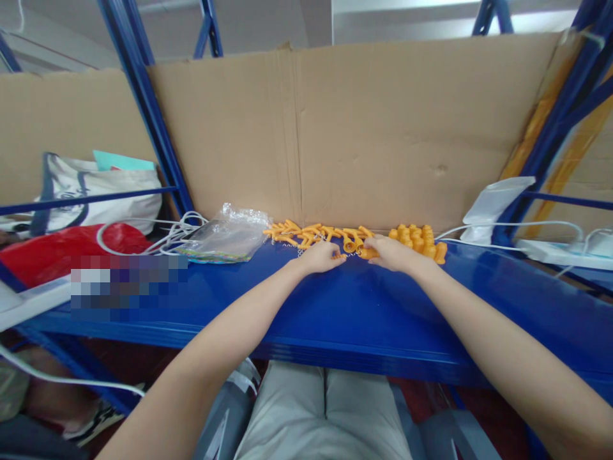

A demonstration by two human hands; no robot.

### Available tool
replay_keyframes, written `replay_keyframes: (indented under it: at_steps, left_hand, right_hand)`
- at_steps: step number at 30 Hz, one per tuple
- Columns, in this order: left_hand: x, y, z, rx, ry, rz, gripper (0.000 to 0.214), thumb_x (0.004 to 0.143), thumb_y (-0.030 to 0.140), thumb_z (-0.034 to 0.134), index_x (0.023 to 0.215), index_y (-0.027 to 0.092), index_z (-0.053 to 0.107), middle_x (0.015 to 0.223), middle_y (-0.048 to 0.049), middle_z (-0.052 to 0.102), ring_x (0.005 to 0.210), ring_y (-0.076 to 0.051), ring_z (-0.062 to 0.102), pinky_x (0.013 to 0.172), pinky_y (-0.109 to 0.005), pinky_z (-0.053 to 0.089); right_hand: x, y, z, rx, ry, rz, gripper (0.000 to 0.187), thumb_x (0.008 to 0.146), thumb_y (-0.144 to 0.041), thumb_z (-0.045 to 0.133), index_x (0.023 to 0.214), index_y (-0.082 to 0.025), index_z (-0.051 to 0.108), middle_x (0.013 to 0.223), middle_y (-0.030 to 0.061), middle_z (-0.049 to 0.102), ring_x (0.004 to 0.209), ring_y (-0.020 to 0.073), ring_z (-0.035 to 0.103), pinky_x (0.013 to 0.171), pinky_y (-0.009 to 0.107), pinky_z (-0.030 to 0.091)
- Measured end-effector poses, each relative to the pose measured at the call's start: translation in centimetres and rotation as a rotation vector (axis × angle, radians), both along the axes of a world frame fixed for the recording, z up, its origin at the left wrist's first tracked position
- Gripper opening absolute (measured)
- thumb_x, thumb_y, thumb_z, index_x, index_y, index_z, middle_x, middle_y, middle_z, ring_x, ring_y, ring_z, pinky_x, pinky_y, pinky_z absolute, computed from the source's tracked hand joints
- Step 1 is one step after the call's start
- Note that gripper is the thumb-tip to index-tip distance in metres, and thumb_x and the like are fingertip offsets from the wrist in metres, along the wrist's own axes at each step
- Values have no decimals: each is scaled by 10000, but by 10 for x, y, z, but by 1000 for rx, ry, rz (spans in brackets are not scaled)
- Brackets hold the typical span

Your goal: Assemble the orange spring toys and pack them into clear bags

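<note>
My left hand [322, 257] is closed at the front of a pile of orange branch-shaped plastic pieces [309, 235], some with small metal chains. A bit of orange shows at its fingertips, too small to name. Just to the right, my right hand [393, 252] has its fingers closed on an orange cup-shaped piece [368, 253] low on the tabletop. Between the hands lies another orange cup [349, 245], its round opening facing me. Beyond my right hand, rounded orange pieces [416, 237] stand grouped in rows.
The blue metal tabletop [364, 313] backs onto a tall cardboard panel [383, 128]. Clear plastic bags [230, 235] lie left of the pile, beside white cables [179, 230]. A red bag [71, 249] sits farther left. On the right are a white pouch [495, 204] and a power strip [565, 253].
</note>
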State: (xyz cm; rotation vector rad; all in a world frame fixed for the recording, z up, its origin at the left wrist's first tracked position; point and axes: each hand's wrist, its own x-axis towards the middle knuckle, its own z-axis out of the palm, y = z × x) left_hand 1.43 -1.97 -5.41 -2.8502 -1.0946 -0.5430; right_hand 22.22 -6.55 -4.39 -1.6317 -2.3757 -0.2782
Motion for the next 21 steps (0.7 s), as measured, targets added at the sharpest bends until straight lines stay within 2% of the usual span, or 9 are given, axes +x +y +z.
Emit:
replay_keyframes:
  at_steps: [4,9,12,16,19,21]
  left_hand:
    - [0,-1,1,-49,-42,-23,203,826,320,591,818,135,673,638,-15,641,601,-136,591,579,-214,398]
    - [0,-2,2,-144,-90,-48,184,830,284,587,901,127,653,572,22,604,523,-111,568,552,-193,402]
    - [-2,-2,5,-83,-71,12,170,833,235,549,912,134,661,657,-12,656,619,-137,618,618,-214,441]
    - [-9,-2,12,38,26,179,218,790,219,531,949,172,674,927,-70,707,890,-216,655,752,-270,474]
    - [-14,-2,15,-53,141,244,262,771,323,550,957,188,675,978,-76,704,927,-248,649,754,-290,483]
    - [-15,-1,15,-126,182,207,307,739,361,587,982,191,669,962,-67,706,900,-238,651,731,-273,484]
  right_hand:
    - [-5,-7,4,30,-43,18,226,784,-171,662,1009,-179,680,1011,97,638,949,244,626,840,373,474]
    - [-15,-12,4,-37,-20,65,215,793,-166,662,1001,-160,714,1010,108,618,886,223,621,808,366,474]
    - [-15,-11,3,-62,13,54,242,802,-172,657,1038,-162,711,1007,110,628,901,228,617,827,371,466]
    - [-12,-7,1,-50,34,53,244,817,-207,644,1051,-183,709,994,96,639,915,230,613,849,379,459]
    - [-10,-5,0,-41,35,69,224,815,-209,641,1027,-189,712,972,85,642,892,221,613,838,375,463]
    - [-11,-4,0,-38,52,84,215,814,-200,636,1016,-185,709,969,84,643,896,219,610,834,370,463]
